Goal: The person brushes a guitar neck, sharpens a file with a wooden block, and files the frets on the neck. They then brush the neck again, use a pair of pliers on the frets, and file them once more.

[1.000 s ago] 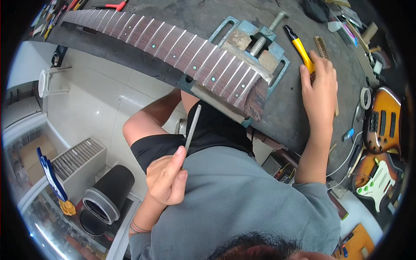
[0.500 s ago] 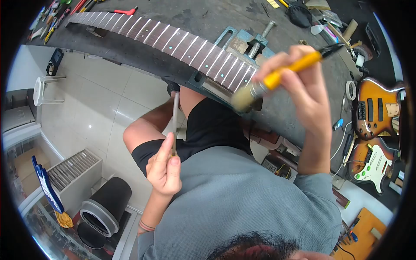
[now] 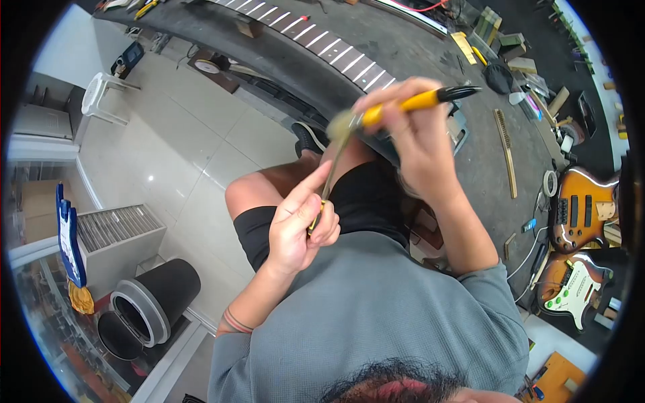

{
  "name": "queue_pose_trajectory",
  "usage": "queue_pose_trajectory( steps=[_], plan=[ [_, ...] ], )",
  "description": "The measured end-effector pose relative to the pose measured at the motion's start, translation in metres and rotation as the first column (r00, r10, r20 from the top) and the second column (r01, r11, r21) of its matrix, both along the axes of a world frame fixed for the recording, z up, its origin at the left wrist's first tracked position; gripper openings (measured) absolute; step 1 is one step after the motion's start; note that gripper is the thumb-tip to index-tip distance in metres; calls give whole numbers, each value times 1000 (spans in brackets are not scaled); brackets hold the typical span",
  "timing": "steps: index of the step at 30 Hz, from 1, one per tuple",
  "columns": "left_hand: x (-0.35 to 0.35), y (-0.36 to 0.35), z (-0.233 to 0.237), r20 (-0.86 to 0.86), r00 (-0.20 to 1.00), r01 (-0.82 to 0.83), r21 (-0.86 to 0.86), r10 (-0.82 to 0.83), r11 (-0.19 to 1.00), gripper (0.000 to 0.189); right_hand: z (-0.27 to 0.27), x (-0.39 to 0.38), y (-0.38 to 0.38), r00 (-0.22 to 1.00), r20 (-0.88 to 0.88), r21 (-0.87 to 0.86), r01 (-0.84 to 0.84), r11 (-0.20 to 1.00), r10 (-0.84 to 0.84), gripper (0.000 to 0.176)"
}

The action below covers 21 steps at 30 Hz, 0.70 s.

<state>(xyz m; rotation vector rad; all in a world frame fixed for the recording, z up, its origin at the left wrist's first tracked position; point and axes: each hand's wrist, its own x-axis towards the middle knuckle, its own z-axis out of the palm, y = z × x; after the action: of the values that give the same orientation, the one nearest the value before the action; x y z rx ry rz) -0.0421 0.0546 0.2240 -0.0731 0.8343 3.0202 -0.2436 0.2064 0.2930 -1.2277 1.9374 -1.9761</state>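
My left hand (image 3: 295, 235) is closed on a thin, narrow file (image 3: 333, 171), its index finger stretched along the blade, which points up and away from my lap. My right hand (image 3: 423, 144) grips a round brush (image 3: 418, 101) with a yellow handle and a black end. The pale bristles are blurred and overlap the file's tip; whether they touch is hard to tell. Beyond the hands lies a guitar neck (image 3: 322, 44) with a dark fretboard, light frets and dot inlays. My right hand and the brush hide its near end.
The neck lies along the edge of a dark workbench (image 3: 403, 47). On the bench's right are a wooden-handled wire brush (image 3: 505, 151), a black pouch (image 3: 498, 78) and wood offcuts. Two guitar bodies (image 3: 583, 208) stand at the right. A bin (image 3: 164, 302) and white stool (image 3: 107, 97) are at left.
The brush has moved left, from the neck's near end to the file's tip. My left hand has risen and moved right, tilting the file. The camera view has shifted.
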Motion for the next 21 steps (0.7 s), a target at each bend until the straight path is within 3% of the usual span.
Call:
queue_pose_trajectory(
  steps=[2, 4, 5, 6, 7, 8, 9, 10, 12, 14, 16, 18, 21],
  plan=[
    [13, -10, -5, -15, 1000, -25, 7, 26, 1000, 55, 22, -7, -9, 949, -105, -39, 294, 955, -296, 15],
    [23, -18, -6, 20, 997, -75, 58, 74, 996, 54, 27, 11, -20, 968, -55, -276, 223, 935, -246, 14],
    [24, -24, -9, 62, 994, -96, 104, 90, 990, 54, 30, 30, -26, 986, 163, -264, 73, 962, -30, 14],
    [25, -28, -4, 53, 995, -96, 118, 90, 988, 54, 31, 47, -29, 910, 371, -283, -77, 956, 183, 15],
    [25, -33, 2, 43, 996, -84, 130, 79, 988, 54, 31, 53, -25, 822, 522, -107, -202, 973, 228, 16],
    [20, -37, 7, 23, 998, -54, 144, 52, 988, 54, 27, 62, -37, 885, 431, -8, -191, 981, 176, 16],
    [23, -38, 10, 91, 995, -44, 164, 29, 986, 55, 12, 51, -37, 986, 153, 91, -80, 993, 66, 17],
    [27, -39, 9, 63, 998, -13, 141, 4, 990, 55, 9, 33, -35, 991, -111, 59, 82, 995, -75, 19],
    [33, -43, 5, 6, 999, 33, 98, -34, 995, 55, 36, -2, -12, 844, -327, -94, 418, 903, -425, 20],
    [41, -48, 1, 12, 1000, 27, 53, -28, 998, 55, 77, -16, 31, 606, -451, 51, 750, 659, -655, 23],
    [41, -52, -13, 21, 1000, 1, 37, -1, 999, 56, 75, -36, 80, 376, -699, 285, 927, 245, -608, 32],
    [37, -51, -20, 41, 999, -31, 17, 30, 999, 57, 44, -59, 129, 447, -777, 498, 867, 2, -443, 36],
    [24, -49, -24, 40, 999, -2, -35, 4, 999, 60, -6, -66, 172, 529, -742, 596, 802, -45, -412, 36]
  ],
)
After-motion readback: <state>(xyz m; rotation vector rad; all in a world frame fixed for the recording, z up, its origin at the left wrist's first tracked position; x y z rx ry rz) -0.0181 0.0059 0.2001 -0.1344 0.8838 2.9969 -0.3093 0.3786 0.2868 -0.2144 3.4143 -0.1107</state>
